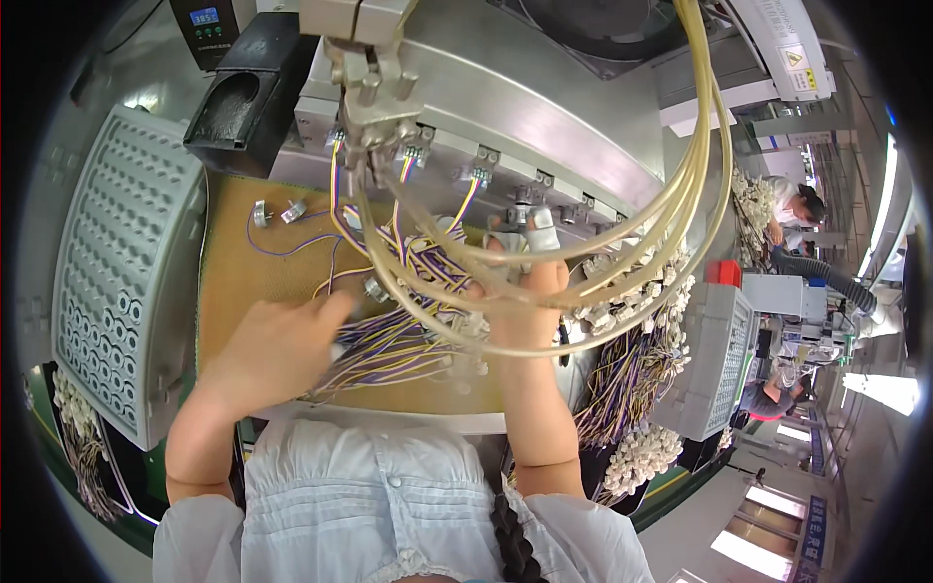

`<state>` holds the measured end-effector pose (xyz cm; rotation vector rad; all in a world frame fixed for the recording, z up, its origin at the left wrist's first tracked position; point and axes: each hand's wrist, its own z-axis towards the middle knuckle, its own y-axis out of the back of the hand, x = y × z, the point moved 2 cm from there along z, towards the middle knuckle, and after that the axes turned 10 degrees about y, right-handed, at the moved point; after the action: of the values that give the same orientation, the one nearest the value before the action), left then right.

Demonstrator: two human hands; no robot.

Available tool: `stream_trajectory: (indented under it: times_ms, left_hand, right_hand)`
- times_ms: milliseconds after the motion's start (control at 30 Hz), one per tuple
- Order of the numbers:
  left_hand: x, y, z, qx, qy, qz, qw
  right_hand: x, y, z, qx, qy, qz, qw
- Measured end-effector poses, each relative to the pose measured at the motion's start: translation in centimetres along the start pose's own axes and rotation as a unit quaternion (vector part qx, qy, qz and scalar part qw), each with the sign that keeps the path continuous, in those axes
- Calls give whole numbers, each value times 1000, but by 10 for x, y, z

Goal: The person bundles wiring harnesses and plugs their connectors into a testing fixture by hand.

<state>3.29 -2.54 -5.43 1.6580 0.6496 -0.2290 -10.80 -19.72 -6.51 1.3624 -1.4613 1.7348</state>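
Head view, clock positions taken from its centre. The left hand (277,345), toward 8 o'clock, is blurred and half curled, its fingertips at the edge of a bundle of purple and yellow wires (374,350); whether it grips any cannot be told. The bundle lies at and just off the centre, toward 8 o'clock, on a brown mat (231,277). The right hand (544,279), near the centre toward 2 o'clock, has its fingers partly bent — pale covers on the tips — beside a row of metal clamps (481,160) at 12 o'clock; its hold is hidden. Translucent tubes (707,126) loop from 2 o'clock across this hand. At 9 o'clock stands a grey tray (167,389); at 4 o'clock, a heap of white-ended wires (622,374).
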Motion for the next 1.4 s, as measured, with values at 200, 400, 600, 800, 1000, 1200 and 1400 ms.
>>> stream_trajectory:
  times_ms: [200,400,600,800,1000,1200,1400]
  left_hand:
    - [37,38,-34,20,149,-148,977]
    - [43,38,-53,-191,80,-147,967]
    - [20,18,-70,-335,51,-110,934]
    - [129,44,-123,-391,344,177,835]
    - [213,25,-186,-267,418,159,854]
    - [180,31,-158,-456,333,-224,795]
    - [16,34,-41,-264,2,-340,903]
  right_hand:
    - [5,-6,18,3,-67,1,998]
    - [51,28,-7,173,63,-309,933]
    - [6,-93,-71,503,297,-488,649]
    - [15,-79,-53,473,147,-413,764]
    - [25,-43,-43,369,82,-253,891]
    - [43,-27,-47,207,-60,-123,969]
    - [28,-51,-44,458,44,-329,825]
